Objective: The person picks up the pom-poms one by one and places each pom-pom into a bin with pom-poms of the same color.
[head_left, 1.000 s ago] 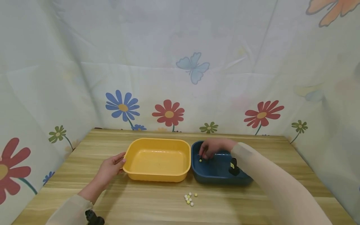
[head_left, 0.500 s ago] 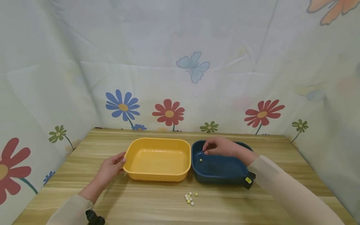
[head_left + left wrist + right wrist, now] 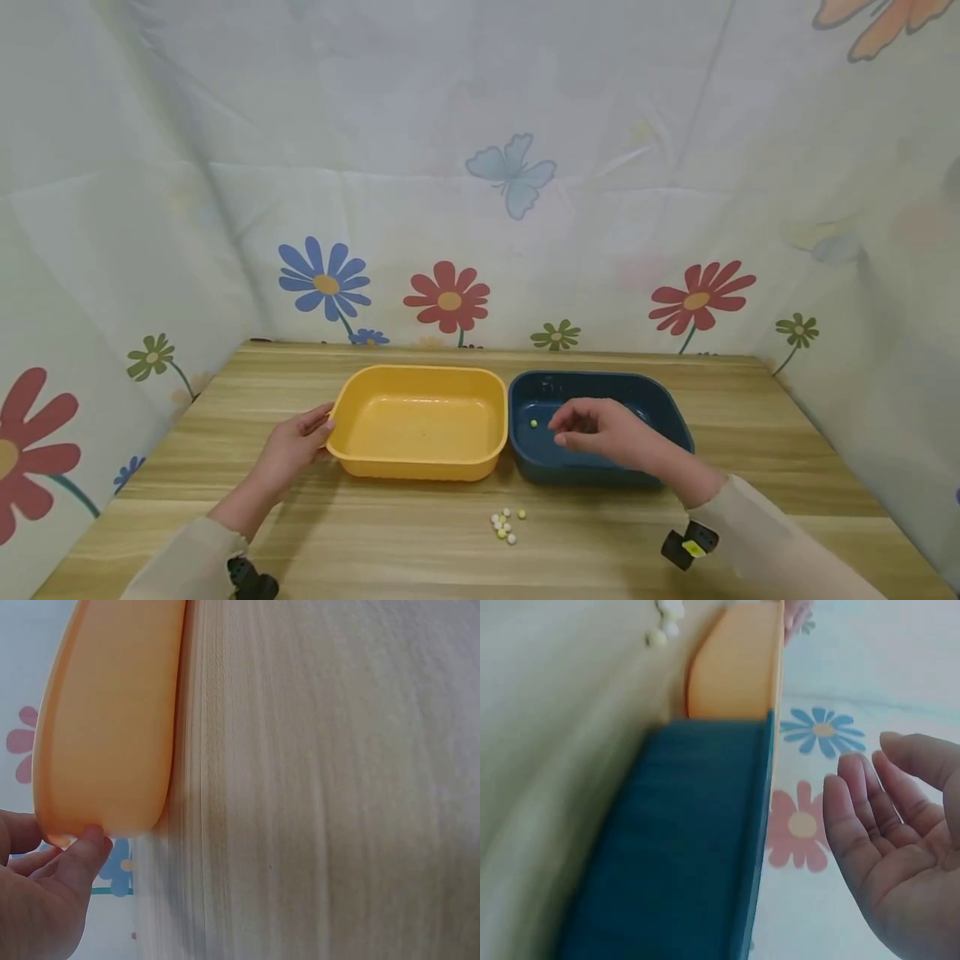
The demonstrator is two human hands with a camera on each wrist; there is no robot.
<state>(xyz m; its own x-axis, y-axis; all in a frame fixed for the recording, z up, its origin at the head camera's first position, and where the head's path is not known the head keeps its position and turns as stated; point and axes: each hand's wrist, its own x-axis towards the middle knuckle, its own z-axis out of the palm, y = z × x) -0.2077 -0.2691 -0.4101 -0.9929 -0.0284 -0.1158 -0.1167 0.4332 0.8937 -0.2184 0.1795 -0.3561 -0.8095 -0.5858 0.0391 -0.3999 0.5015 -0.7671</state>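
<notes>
My left hand [image 3: 294, 447] pinches the left end of a yellow plastic basin [image 3: 420, 470]; in the left wrist view the thumb [image 3: 90, 851] presses against its outer side near the rim. My right hand [image 3: 611, 432] hovers over a dark blue basin [image 3: 577, 475], fingers loosely bent with nothing between them. The right wrist view shows that palm [image 3: 907, 877] bare. One small yellow-green ball [image 3: 533, 423] lies on the blue basin's floor, near its left end. Several small white and yellow-green balls [image 3: 502, 533] lie on the table in front of the basins.
Both basins stand side by side, ends nearly touching, on a wood-grain table [image 3: 405, 542]. Behind and at the sides hangs a pale cloth [image 3: 375, 208] printed with flowers and butterflies. A black wrist camera [image 3: 688, 546] sits on my right sleeve.
My right hand has drawn back from beside the ball in the blue basin, toward me and to the right, its fingers opening. The ball stays in the basin; my left hand keeps its place.
</notes>
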